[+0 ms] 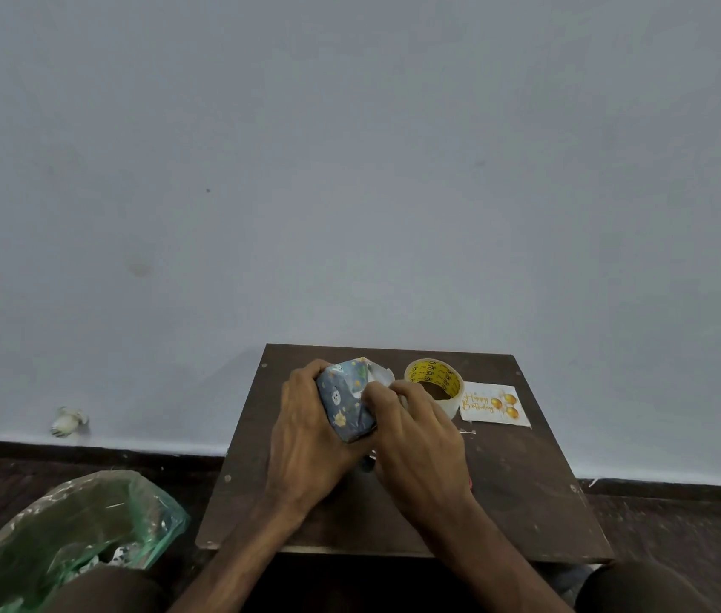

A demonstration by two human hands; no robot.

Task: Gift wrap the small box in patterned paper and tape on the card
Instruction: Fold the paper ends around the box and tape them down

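A small box (345, 402) covered in dark blue patterned paper is held above the middle of a small dark wooden table (522, 488). My left hand (305, 440) grips its left side. My right hand (416, 431) presses on the right end, where a white paper flap (378, 372) sticks up. To the right of the box lies a roll of clear tape (434, 381) with a yellow core. Beyond the tape, a white "Happy Birthday" card (495, 402) with gold balloons lies flat on the table.
A bin lined with a green plastic bag (71, 537) holding paper scraps stands on the floor at the left. A small pale object (67, 421) lies by the wall's base. A plain grey wall is behind the table. My knees show at the bottom.
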